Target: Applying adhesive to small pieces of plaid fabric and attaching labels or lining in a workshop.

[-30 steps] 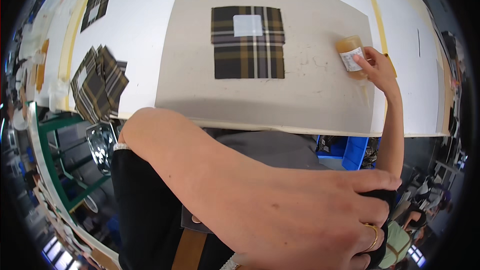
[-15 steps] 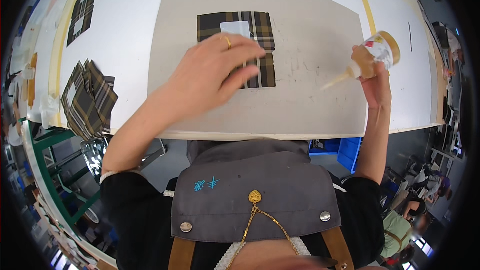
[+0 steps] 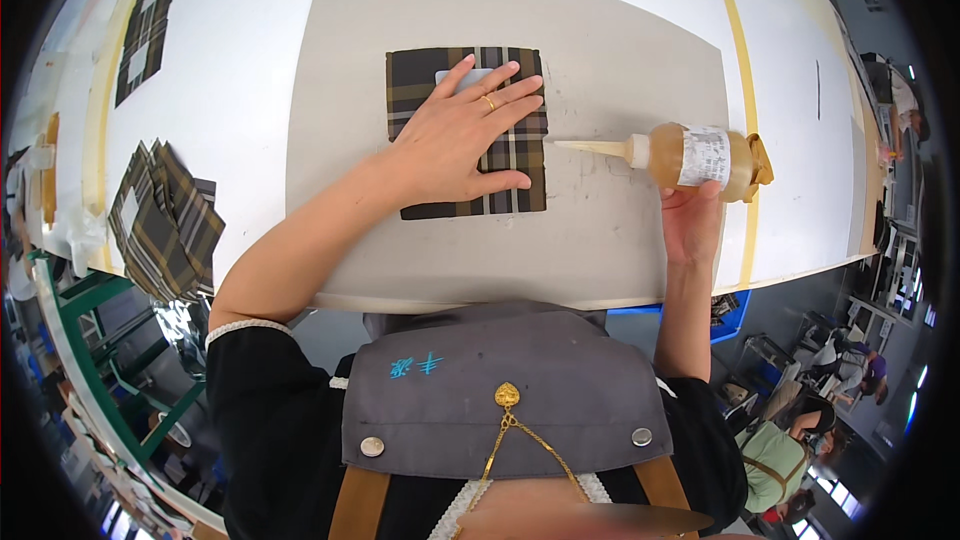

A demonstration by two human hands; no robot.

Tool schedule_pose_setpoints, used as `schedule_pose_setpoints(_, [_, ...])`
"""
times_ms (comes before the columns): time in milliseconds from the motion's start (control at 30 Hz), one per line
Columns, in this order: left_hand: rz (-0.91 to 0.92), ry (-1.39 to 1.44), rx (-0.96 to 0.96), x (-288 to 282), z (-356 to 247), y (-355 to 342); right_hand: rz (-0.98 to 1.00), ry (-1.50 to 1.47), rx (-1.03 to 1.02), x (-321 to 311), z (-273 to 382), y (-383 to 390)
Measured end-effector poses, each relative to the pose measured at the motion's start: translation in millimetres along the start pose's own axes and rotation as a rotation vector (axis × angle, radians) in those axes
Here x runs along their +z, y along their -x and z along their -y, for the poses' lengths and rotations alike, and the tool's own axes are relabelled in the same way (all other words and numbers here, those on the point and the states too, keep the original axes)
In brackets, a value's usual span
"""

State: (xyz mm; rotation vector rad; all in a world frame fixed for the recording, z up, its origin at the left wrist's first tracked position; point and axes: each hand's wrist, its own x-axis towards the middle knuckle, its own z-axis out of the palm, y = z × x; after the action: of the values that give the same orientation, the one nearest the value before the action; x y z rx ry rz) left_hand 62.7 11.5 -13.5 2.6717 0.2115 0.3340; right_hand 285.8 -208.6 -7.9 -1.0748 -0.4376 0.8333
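Observation:
A dark plaid fabric piece lies flat on a grey board. Spread across it is my left hand, palm down with fingers apart, partly covering a pale rectangular patch on the cloth. My right hand holds a squeeze bottle of amber liquid, tipped on its side. Its long narrow nozzle points left, with the tip close to the fabric's right edge. Whether the tip touches the cloth I cannot tell.
A fanned stack of plaid pieces sits at the table's left front corner. Another row of plaid pieces lies at the far left. Yellow tape strips run along the white table. Other people are at lower right.
My left hand has lowered and flattened onto the plaid piece. The bottle has swung level and moved left, bringing its nozzle to the fabric's right edge.

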Motion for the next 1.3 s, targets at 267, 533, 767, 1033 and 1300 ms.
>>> schedule_pose_setpoints(267, [0.011, 0.029, -0.007, -2.5, 0.8, -0.9, -0.028, 0.062, -0.03, 11.5, -3.2, 0.1])
schedule_pose_setpoints(533, [0.013, 0.045, -0.025, -2.2, 0.9, -2.6, -0.007, 0.268, -0.2, 7.7, -8.3, 2.4])
schedule_pose_setpoints(767, [-0.019, 0.042, -0.013, -1.3, 0.1, -1.4, -0.002, 0.338, -0.203, 2.9, -6.0, -0.2])
schedule_pose_setpoints(1033, [-0.044, 0.003, 0.008, 0.0, 1.3, -2.5, -0.001, 0.364, -0.218, 1.7, -7.0, -3.8])
schedule_pose_setpoints(1300, [-0.017, 0.024, -0.013, 0.1, 0.8, -2.7, 0.015, 0.397, -0.216, 1.5, -4.6, -12.1])
